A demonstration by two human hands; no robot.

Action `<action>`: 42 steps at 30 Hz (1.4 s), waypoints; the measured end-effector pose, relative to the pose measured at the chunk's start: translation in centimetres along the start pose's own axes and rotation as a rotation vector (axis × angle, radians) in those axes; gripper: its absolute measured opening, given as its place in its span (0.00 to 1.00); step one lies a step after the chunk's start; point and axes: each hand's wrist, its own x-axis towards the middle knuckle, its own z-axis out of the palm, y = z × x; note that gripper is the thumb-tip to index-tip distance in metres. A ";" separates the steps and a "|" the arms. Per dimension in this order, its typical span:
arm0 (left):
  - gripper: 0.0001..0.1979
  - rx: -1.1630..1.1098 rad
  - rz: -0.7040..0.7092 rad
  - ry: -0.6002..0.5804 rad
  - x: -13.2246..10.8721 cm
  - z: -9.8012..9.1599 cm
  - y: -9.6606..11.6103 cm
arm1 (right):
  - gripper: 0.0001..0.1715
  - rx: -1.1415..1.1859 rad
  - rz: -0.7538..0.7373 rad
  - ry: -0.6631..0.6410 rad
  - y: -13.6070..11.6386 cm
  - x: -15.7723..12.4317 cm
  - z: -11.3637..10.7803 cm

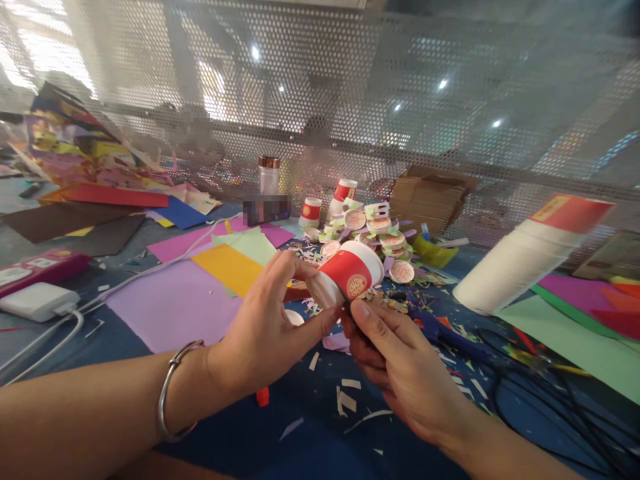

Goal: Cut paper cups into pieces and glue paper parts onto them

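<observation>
A small paper cup with a red band and round logo lies on its side above the table, held between both my hands. My left hand grips it from the left, thumb and fingers wrapped round its base; a silver bangle circles that wrist. My right hand is closed just below the cup, thumb pressed at its lower edge. Something dark shows between those fingers, but I cannot make it out. Paper scraps lie scattered on the blue table beneath.
A tall stack of white cups leans at right. A heap of cut cup pieces sits behind, with two upright cups and a jar. Coloured paper sheets lie left, black cables right, a white charger far left.
</observation>
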 end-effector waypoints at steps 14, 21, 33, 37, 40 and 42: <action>0.21 -0.425 -0.344 -0.021 0.2 0.6 0.3 | 0.28 -0.100 0.003 0.036 -0.7 -0.1 0.0; 0.14 -0.733 -0.651 -0.109 0.7 0.5 0.4 | 0.28 -0.118 -0.001 0.071 -0.9 0.0 0.1; 0.12 -0.544 -0.413 -0.074 0.7 0.1 0.7 | 0.28 -0.244 -0.051 0.047 -0.3 -0.2 -0.2; 0.14 -0.454 -0.348 -0.094 0.7 0.0 0.6 | 0.28 -0.255 -0.060 0.041 -0.2 -0.3 -0.3; 0.15 -0.422 -0.322 -0.109 0.7 0.0 0.3 | 0.28 -0.250 -0.064 0.039 -0.2 -0.3 -0.2; 0.15 -0.391 -0.294 -0.111 0.6 0.0 0.2 | 0.29 -0.253 -0.072 0.036 -0.2 -0.3 -0.1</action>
